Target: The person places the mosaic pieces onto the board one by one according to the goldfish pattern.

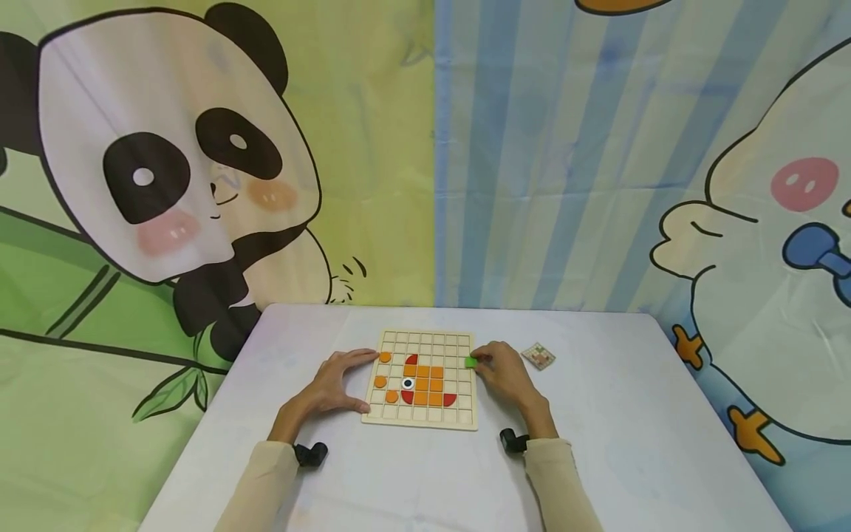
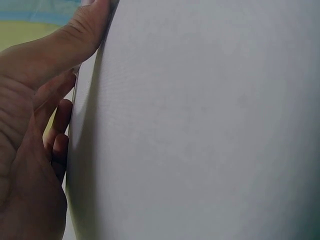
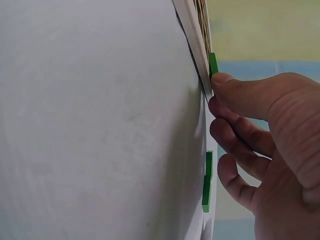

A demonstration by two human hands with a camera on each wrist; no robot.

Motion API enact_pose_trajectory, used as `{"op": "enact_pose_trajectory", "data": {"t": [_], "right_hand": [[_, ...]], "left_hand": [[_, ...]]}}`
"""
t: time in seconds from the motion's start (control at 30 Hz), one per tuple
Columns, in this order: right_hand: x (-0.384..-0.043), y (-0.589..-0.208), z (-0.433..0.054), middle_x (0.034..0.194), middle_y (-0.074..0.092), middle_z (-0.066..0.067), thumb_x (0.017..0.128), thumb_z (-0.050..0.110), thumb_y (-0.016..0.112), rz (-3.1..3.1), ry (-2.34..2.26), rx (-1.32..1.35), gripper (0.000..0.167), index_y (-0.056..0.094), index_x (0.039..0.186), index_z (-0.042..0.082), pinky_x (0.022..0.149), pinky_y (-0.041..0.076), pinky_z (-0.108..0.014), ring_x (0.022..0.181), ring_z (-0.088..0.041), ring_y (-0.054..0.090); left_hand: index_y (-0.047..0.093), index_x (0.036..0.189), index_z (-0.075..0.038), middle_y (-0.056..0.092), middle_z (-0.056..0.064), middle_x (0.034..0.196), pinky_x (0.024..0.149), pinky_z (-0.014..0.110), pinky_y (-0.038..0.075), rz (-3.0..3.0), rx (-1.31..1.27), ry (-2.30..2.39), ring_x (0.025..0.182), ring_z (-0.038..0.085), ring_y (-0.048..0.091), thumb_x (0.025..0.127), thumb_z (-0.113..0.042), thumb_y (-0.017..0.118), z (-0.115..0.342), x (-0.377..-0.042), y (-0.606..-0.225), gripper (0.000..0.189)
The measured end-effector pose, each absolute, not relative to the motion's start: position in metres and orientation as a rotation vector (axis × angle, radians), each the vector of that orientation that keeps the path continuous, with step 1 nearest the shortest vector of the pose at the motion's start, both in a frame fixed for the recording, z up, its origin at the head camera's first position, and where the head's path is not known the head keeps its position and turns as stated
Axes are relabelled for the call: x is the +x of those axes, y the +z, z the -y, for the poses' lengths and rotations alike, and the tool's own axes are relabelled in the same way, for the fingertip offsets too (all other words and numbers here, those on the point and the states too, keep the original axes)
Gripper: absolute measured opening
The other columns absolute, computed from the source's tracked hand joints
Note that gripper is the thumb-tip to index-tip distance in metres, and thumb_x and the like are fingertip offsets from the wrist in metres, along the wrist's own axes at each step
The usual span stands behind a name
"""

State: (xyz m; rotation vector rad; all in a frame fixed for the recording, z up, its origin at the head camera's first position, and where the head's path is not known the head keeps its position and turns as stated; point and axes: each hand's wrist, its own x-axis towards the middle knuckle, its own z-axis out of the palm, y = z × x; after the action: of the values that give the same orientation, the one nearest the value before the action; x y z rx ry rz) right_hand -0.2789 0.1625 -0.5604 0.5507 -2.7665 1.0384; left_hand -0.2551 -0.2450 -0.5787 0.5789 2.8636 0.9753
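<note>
A square wooden grid board (image 1: 419, 423) lies flat on the white table. Orange square tiles (image 1: 425, 384), red quarter-round tiles (image 1: 450, 400), an eye tile (image 1: 408, 383) and orange round tiles (image 1: 380, 381) sit in its cells. At the board's left side my left hand (image 1: 329, 384) is spread, with thumb and forefinger resting along the edge and corner. My right hand (image 1: 501, 369) pinches a green tile (image 1: 470, 363) over the right-hand column. In the right wrist view, the thumb presses on that tile, and the other fingers curl loosely below.
Two more green tiles (image 3: 206, 190) lie on the table below the right fingers in the right wrist view. A small pattern card (image 1: 538, 356) rests to the right of the board. Behind the white table (image 1: 412, 480) hangs a cartoon-printed curtain (image 1: 372, 148).
</note>
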Motion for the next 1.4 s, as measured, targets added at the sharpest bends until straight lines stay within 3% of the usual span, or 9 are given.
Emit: {"op": "enact_pose_trajectory", "data": {"t": [0.47, 0.73, 0.9, 1.07, 1.4], "right_hand": [[-0.289, -0.555, -0.149, 0.104, 0.079, -0.008, 0.092, 0.003, 0.084, 2.817, 1.020, 0.556, 0.020, 0.086, 0.113, 0.004, 0.089, 0.056, -0.044, 0.094, -0.021, 0.068], [-0.295, -0.544, -0.143, 0.095, 0.081, -0.007, 0.088, 0.000, 0.085, 2.850, 1.039, 0.531, 0.017, 0.087, 0.105, 0.003, 0.079, 0.055, -0.039, 0.084, -0.018, 0.064], [-0.296, -0.543, -0.142, 0.099, 0.083, -0.009, 0.088, 0.000, 0.086, 2.867, 1.046, 0.518, 0.019, 0.087, 0.106, 0.003, 0.083, 0.058, -0.043, 0.088, -0.019, 0.069], [-0.294, -0.547, -0.146, 0.103, 0.080, -0.008, 0.086, 0.009, 0.091, 2.874, 1.030, 0.540, 0.032, 0.084, 0.117, 0.002, 0.087, 0.058, -0.044, 0.093, -0.020, 0.069], [-0.290, -0.544, -0.186, 0.111, 0.082, -0.016, 0.087, 0.014, 0.092, 2.806, 0.951, 0.255, 0.040, 0.082, 0.122, 0.000, 0.095, 0.057, -0.056, 0.106, -0.035, 0.074]], "left_hand": [[0.056, 0.161, -0.025, 0.051, 0.006, 0.171, 0.118, 0.067, 0.033, -2.864, 0.559, 0.973, 0.150, 0.040, 0.046, 0.063, -0.047, 0.106, 0.247, -0.256, -0.575, 0.112], [0.057, 0.160, -0.025, 0.051, 0.006, 0.170, 0.116, 0.066, 0.034, -2.868, 0.583, 0.988, 0.148, 0.040, 0.048, 0.062, -0.047, 0.106, 0.247, -0.256, -0.575, 0.112], [0.057, 0.160, -0.025, 0.052, 0.006, 0.170, 0.117, 0.066, 0.034, -2.878, 0.584, 0.981, 0.149, 0.040, 0.048, 0.062, -0.048, 0.106, 0.248, -0.257, -0.576, 0.112], [0.058, 0.159, -0.025, 0.052, 0.006, 0.169, 0.118, 0.068, 0.033, -2.868, 0.580, 1.000, 0.149, 0.040, 0.048, 0.061, -0.049, 0.106, 0.248, -0.257, -0.579, 0.113], [0.058, 0.160, -0.025, 0.053, 0.005, 0.169, 0.117, 0.068, 0.034, -2.872, 0.602, 1.007, 0.147, 0.039, 0.049, 0.061, -0.050, 0.106, 0.249, -0.256, -0.584, 0.113]]}}
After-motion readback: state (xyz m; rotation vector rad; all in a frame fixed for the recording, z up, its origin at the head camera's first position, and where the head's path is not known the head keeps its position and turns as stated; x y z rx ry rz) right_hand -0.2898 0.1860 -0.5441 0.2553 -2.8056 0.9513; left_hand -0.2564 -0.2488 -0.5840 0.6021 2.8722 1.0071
